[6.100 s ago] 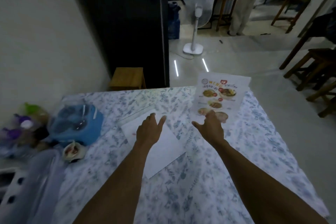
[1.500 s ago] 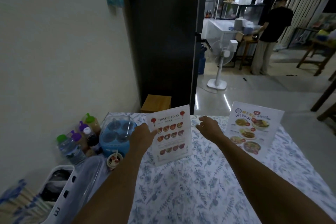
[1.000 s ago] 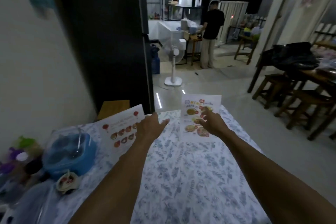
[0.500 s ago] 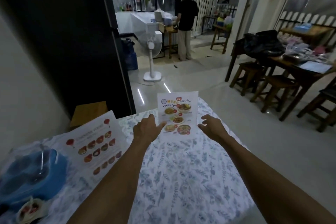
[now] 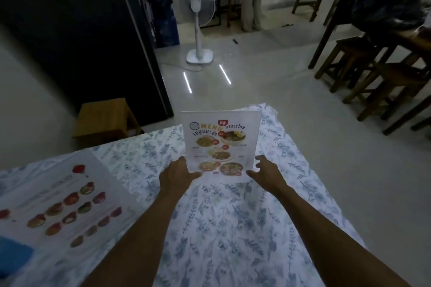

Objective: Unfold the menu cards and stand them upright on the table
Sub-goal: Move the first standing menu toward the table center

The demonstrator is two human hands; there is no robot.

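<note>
The tablecloth (image 5: 233, 228) is seen in white, printed with blue-grey leafy sprigs. The far menu (image 5: 221, 144) is white, lettered in yellow and red, with brown and orange dishes pictured. The near menu (image 5: 67, 205) is white, dotted with red and brown dishes.

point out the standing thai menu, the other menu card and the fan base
thai menu (image 5: 220, 144), head view, middle of its printed face
other menu card (image 5: 67, 202), head view, among the dish photos
fan base (image 5: 200, 56), head view, flat white foot
</note>
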